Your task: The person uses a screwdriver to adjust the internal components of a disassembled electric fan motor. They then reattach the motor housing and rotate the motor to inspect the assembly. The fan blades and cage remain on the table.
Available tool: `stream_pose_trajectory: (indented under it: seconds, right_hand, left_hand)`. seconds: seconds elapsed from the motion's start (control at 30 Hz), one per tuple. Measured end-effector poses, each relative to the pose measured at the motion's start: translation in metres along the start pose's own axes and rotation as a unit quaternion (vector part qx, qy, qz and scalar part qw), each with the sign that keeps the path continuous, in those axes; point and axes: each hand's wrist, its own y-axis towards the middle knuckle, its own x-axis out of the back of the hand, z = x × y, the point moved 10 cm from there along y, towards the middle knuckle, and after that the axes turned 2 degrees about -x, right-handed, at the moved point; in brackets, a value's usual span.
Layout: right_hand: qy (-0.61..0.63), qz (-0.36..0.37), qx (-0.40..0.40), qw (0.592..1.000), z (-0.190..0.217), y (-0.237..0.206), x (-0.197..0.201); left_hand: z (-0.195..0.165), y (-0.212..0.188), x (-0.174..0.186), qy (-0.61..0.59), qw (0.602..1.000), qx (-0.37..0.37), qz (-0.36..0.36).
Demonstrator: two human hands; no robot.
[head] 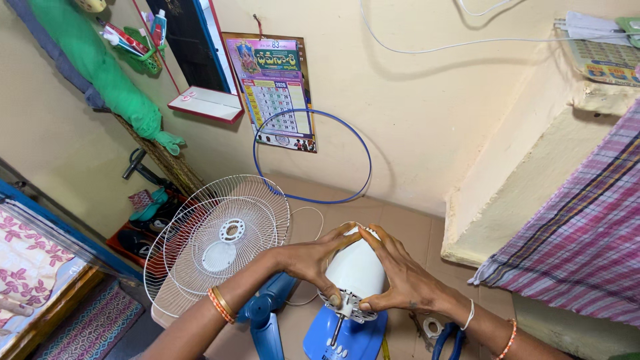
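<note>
Both my hands clasp a white fan motor housing (357, 270) that stands on a blue fan base (347, 337) on the floor. My left hand (313, 257) wraps its left side, fingers reaching over the top. My right hand (400, 280) holds the right side, thumb near the grey vented front where a metal shaft (338, 330) sticks out. Left of my hands, two white wire fan guards (213, 243) lean upright. A blue fan blade part (267, 313) lies below my left forearm.
A blue ring (312, 155) leans on the cream wall below a hanging calendar (273, 90). Shoes on a rack (143, 223) sit at left, beside a bed edge (40, 280). A checked cloth (580, 233) drapes a ledge at right. Blue-handled scissors (447, 337) lie by my right wrist.
</note>
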Motion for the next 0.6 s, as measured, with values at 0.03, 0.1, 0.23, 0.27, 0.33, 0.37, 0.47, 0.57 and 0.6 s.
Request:
stream_pose_trajectory:
  seconds: [0.03,0.1,0.23,0.27,0.33,0.37,0.47,0.57,0.6]
  right_hand:
    - [0.001,0.002,0.002,1.000,0.001,0.000,0.001]
    - [0.010,0.014,-0.003,1.000,0.002,0.000,0.001]
    - [0.040,-0.004,-0.009,0.999,0.009,-0.001,0.001]
    - [0.048,-0.011,-0.027,0.998,0.007,-0.004,0.000]
    - [0.059,-0.021,-0.057,0.996,0.004,-0.008,-0.003]
    - [0.056,-0.031,-0.059,0.996,0.004,-0.009,-0.002]
    - [0.047,-0.053,-0.061,0.996,0.006,-0.012,-0.002]
    - [0.042,-0.062,-0.054,0.996,0.008,-0.012,-0.002]
    - [0.042,-0.065,-0.052,0.996,0.008,-0.012,-0.001]
  left_hand:
    - [0.000,0.002,0.003,0.013,1.000,-0.004,0.014]
    - [0.000,0.005,0.000,0.014,0.999,0.003,0.040]
    - [-0.002,0.011,0.005,-0.017,0.998,-0.007,0.058]
    - [-0.005,0.013,0.005,-0.030,0.998,-0.019,0.055]
    - [-0.006,0.015,0.004,-0.022,0.998,-0.035,0.049]
    - [-0.006,0.016,0.002,-0.020,0.998,-0.042,0.043]
    - [-0.003,0.016,-0.003,-0.020,0.998,-0.060,0.019]
    - [0.009,0.014,-0.008,-0.029,0.999,-0.037,0.014]
    - [0.011,0.013,-0.009,-0.038,0.998,-0.042,0.017]
